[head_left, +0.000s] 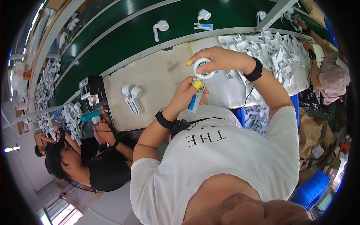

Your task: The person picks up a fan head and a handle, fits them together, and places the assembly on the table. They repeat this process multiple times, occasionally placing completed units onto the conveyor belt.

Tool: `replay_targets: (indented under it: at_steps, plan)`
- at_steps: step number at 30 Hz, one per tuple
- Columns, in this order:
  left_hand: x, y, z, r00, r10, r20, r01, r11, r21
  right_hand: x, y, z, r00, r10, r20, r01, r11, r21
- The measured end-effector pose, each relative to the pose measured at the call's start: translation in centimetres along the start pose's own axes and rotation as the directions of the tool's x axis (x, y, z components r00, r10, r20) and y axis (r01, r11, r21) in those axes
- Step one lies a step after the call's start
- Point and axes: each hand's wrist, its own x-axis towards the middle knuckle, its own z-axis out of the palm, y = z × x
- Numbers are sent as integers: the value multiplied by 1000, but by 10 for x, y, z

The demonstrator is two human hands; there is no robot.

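My left hand (pixel 180 96) is closed on a white open handle shell (pixel 194 107) with a blue cylindrical cell (pixel 192 101) in it. A yellow cover wraps the left thumb. Just above, my right hand (pixel 221 59) grips a round white fan head (pixel 198 73) with a slotted grille, its thumb lying across the front. A yellow cover is also on a right fingertip. The fan head sits right at the upper end of the shell; whether the two are joined I cannot tell. Both are held above the near edge of the pale worktable (pixel 150 75).
White fan assemblies (pixel 132 98) lie on the table to my left. A heap of white plastic shells (pixel 268 56) covers its right side. Beyond runs a green conveyor (pixel 123 35) carrying several fan units (pixel 204 18). A co-worker (pixel 107 165) sits close at left, near a black device (pixel 93 92).
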Motion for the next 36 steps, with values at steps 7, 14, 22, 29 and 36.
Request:
replay_targets:
  at_steps: [7,14,22,29,36]
  plan:
    - [-1,-5,-6,986,169,9,-168,982,-82,-21,50,0,951,-10,-309,76,977,201]
    - [-4,9,-42,927,279,-249,-288,958,3,-98,193,37,684,239,-689,-620,688,-377]
    - [3,17,-24,902,317,-294,-320,947,38,-83,218,57,580,374,-723,-809,362,-462]
    - [-11,7,-36,878,310,-364,-328,945,14,-75,172,60,824,21,-566,-484,546,-684]
    - [-8,-7,-28,888,344,-304,-414,887,-204,-13,187,108,899,-436,-32,225,524,-821]
